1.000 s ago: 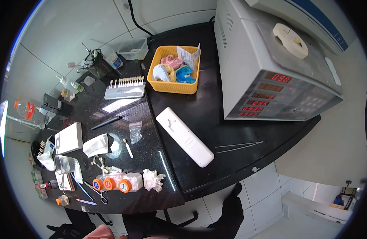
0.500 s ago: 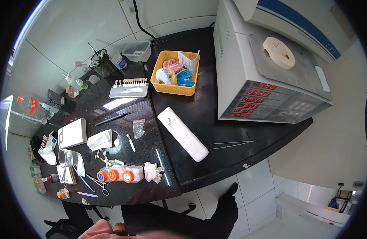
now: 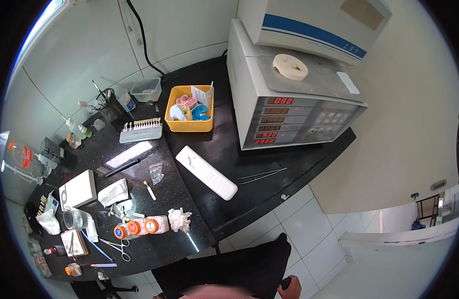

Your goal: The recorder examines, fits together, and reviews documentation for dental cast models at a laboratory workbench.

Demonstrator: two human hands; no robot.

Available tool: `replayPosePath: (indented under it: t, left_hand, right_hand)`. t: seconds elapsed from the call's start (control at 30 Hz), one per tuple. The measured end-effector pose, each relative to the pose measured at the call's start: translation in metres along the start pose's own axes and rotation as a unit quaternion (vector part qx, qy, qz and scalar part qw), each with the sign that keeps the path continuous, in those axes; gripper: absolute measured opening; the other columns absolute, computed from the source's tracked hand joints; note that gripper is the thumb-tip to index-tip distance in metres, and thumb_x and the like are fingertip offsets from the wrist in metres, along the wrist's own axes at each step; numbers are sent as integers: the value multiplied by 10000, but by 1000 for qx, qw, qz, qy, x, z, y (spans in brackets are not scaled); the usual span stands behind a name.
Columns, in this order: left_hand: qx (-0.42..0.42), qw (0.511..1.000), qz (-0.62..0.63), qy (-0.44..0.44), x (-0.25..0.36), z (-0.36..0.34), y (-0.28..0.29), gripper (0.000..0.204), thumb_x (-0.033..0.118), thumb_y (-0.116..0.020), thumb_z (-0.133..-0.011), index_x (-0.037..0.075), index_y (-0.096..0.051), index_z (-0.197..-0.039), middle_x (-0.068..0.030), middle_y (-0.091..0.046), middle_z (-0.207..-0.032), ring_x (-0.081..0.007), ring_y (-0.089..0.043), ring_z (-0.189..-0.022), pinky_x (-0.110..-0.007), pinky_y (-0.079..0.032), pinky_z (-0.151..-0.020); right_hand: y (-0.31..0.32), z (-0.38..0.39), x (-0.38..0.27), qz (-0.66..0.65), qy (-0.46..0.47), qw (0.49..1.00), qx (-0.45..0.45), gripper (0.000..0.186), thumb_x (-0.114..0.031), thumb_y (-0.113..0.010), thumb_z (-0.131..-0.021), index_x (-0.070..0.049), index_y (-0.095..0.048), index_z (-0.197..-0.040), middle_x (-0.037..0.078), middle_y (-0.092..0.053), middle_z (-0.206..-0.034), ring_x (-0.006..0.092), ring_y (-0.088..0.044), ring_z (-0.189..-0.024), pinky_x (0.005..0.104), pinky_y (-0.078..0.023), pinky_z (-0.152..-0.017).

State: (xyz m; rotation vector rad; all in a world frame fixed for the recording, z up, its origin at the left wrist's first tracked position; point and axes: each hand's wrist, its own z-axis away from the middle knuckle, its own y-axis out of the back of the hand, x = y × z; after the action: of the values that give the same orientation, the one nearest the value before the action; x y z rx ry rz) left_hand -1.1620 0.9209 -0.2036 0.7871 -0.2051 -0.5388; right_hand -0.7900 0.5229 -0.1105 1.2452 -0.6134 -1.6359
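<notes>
Black and rounded, a small thing (image 3: 286, 282) sits against the fingers of our right hand (image 3: 292, 289), low beside the lap and short of the counter. The fingers look bent toward it, but we cannot tell whether they grip it or only rest there; nor can we tell what it is. Perhaps the hand hangs low because we are seated, with a dark trouser leg (image 3: 247, 261) just left of the fingers. A sliver at the lower edge, well left of them, may be our left hand (image 3: 159, 296); its fingers are too hidden to judge.

Ahead of the right fingers, long metal tweezers (image 3: 262, 176) lie flat near the counter's edge, their joined end to the right, probably kept within easy reach. Left of those, a white elongated case (image 3: 207, 173) lies slantwise. Farther ahead stands a grey machine (image 3: 257, 79), red digits facing our way, likely so we can read them; its flat top bears a cream disc (image 3: 287, 72). Ahead and left, a yellow basket (image 3: 189, 127) keeps pink and blue moulded pieces together. Farther left of our fingers, orange-lidded jars (image 3: 135, 227) stand in a row beside crumpled tissue (image 3: 179, 220).
</notes>
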Motion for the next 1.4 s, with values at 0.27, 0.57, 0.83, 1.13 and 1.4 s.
replayPosePath:
  t: [0.27, 0.57, 0.83, 1.13, 1.4]
  left_hand:
    - [178, 941, 288, 25, 40, 21, -3, 383, 361, -495, -959, 17, -655, -908, -137, -621, -698, -288, -599, -630, -455, -478, -587]
    - [275, 866, 407, 93, 59, 20, -21, 337, 262, -511, -957, -27, -669, -882, -165, -585, -592, -248, -481, -487, -435, -424, -505]
    - [317, 887, 325, 86, 65, 38, 1, 327, 280, -524, -949, -3, -687, -946, -215, -644, -667, -338, -595, -569, -457, -468, -571]
    - [309, 885, 322, 134, 59, -63, 2, 500, 274, -531, -945, -46, -437, -1318, -277, -605, -1163, -426, -594, -1084, -450, -467, -933]
    - [267, 847, 432, 157, 92, -98, 16, 857, 372, -593, -905, -145, -155, -1429, -377, -314, -1418, -477, -349, -1326, -441, -291, -1119]
  right_hand:
    - [-5, -65, -25, 38, 143, 987, 58, 547, -340, -765, -675, -64, -567, -1104, 168, -641, -990, 366, -647, -884, 424, -524, -755]
    - [-17, -104, -17, 22, 211, 977, 36, 517, -342, -758, -714, -58, -567, -1102, 182, -655, -979, 383, -650, -887, 430, -526, -774]
    - [-25, -110, -34, 69, 238, 969, 10, 511, -375, -738, -730, -33, -554, -1062, 192, -651, -926, 386, -655, -832, 450, -528, -727]
    - [-7, -126, -73, 83, 358, 926, -86, 369, -316, -712, -806, -21, -588, -990, 163, -650, -926, 358, -656, -820, 426, -528, -689]
    - [91, -168, -264, -4, 713, 689, 129, 173, -152, -713, -811, -54, -651, -939, 49, -628, -865, 219, -624, -692, 309, -518, -602]
